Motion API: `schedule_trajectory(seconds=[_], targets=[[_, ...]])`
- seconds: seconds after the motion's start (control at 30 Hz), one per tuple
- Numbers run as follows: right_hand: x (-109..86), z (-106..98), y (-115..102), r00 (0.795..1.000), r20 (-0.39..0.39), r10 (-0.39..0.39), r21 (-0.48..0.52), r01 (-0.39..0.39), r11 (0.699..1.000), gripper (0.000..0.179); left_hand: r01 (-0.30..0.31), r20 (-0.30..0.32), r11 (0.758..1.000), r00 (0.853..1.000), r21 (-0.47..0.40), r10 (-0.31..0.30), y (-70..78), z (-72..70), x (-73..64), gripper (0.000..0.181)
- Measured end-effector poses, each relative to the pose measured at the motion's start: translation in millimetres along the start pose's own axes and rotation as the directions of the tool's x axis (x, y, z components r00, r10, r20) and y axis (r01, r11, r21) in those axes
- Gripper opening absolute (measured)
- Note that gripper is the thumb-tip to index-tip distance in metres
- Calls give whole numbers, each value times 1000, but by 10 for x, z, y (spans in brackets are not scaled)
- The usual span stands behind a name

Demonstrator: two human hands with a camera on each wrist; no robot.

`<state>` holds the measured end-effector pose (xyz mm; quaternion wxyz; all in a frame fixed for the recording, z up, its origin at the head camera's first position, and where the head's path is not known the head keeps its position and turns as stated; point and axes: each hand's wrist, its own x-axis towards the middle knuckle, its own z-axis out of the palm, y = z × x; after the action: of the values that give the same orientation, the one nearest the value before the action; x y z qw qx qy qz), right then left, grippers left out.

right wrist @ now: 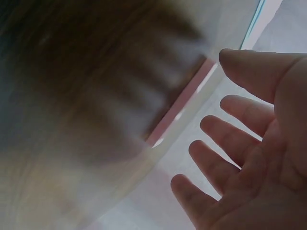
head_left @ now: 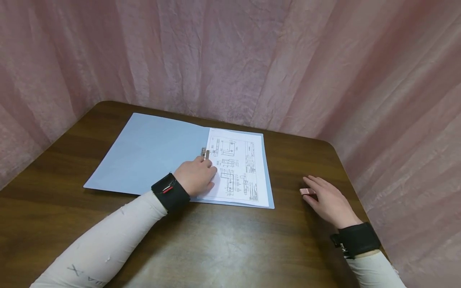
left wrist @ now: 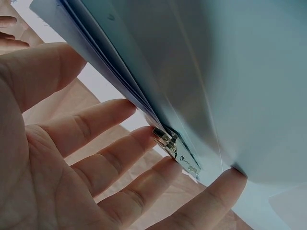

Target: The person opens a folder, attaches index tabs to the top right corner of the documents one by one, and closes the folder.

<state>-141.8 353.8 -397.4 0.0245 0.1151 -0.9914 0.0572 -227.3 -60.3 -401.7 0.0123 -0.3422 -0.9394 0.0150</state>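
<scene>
A light blue folder (head_left: 155,152) lies spread open on the table, with printed technical drawings (head_left: 235,168) on its right half. My left hand (head_left: 196,176) is over the folder's spine, at the metal clip (head_left: 205,153). In the left wrist view, its fairly straight fingers reach to the paper edges and the metal clip (left wrist: 173,146). To the right of the folder, my right hand (head_left: 329,200) is spread beside a small pink bar-shaped object (head_left: 307,191). The right wrist view shows the pink bar (right wrist: 181,103) on the table, apart from the loosely extended fingers; its kind is unclear.
The brown wooden table (head_left: 216,248) has rounded far corners. Pink curtains (head_left: 230,60) hang along its back and sides, close to the table edge. Both wrists wear black bands.
</scene>
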Motion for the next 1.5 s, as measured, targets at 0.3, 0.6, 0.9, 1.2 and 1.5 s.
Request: schedule_trajectory(seconds=[0.3, 0.6, 0.9, 1.2, 1.5], targets=[[19, 44, 144, 999, 8, 35, -2, -35, 999, 48, 4, -6, 1000, 1000, 5, -4, -19, 11, -10, 42], [66, 48, 166, 998, -32, 62, -11, -63, 998, 25, -1, -16, 1000, 1000, 12, 2, -24, 24, -11, 41], [73, 60, 183, 993, -49, 105, -8, -105, 994, 15, 1, -13, 1000, 1000, 16, -1, -7, 6, -11, 41], [94, 60, 170, 993, -48, 107, 1, -107, 994, 13, 3, -11, 1000, 1000, 14, -3, -4, 12, 0, 41], [82, 99, 144, 993, -72, 96, 5, -96, 995, 10, 4, -34, 1000, 999, 15, -3, -2, 45, 23, 37]])
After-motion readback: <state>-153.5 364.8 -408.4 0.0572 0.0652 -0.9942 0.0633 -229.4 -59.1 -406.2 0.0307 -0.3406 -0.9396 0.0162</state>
